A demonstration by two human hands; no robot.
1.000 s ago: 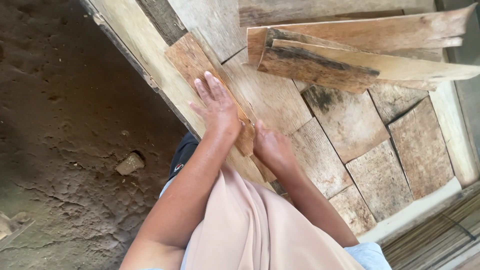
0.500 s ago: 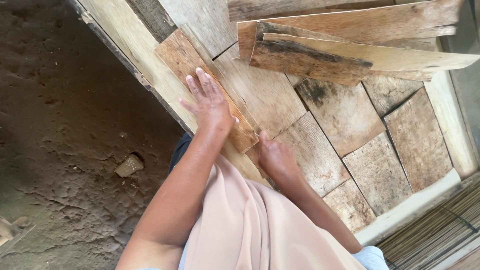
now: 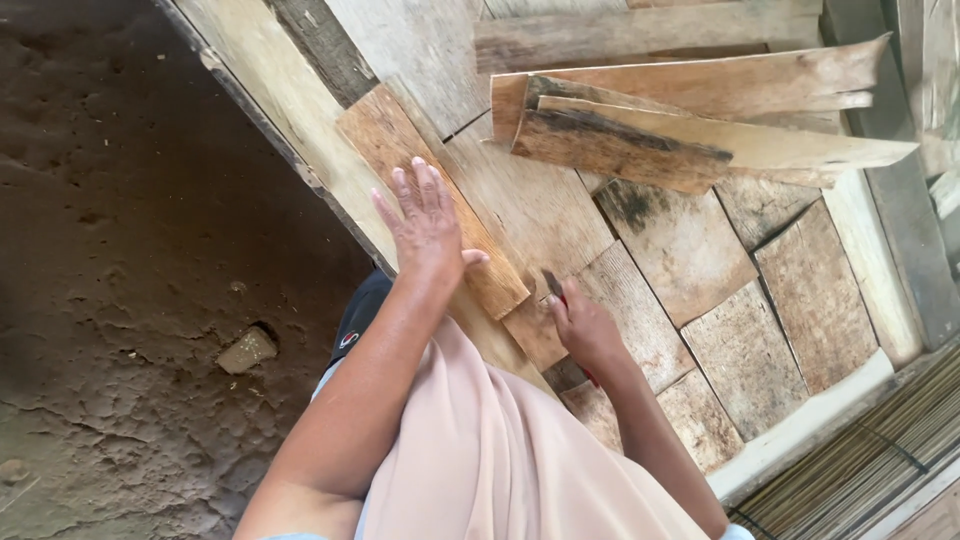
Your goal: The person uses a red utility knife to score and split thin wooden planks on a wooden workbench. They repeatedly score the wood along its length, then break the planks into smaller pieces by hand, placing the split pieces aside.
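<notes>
While the dirt floor (image 3: 120, 250) at far left carries only a loose stone (image 3: 246, 349), the work sits right of the long pale frame rail (image 3: 270, 100). Left hand (image 3: 428, 222) lies flat, fingers spread, pressing a reddish wood tile (image 3: 420, 180) that rests at a slant, overlapping the rail edge, not seated. Right hand (image 3: 585, 328) is curled around a slim dark tool with a red handle (image 3: 556, 290), tip at the tile's lower end. Further right, most tiles already lie in rows (image 3: 760, 300); spare offcuts (image 3: 690, 120) are piled above. Judging by that, the job is well along.
</notes>
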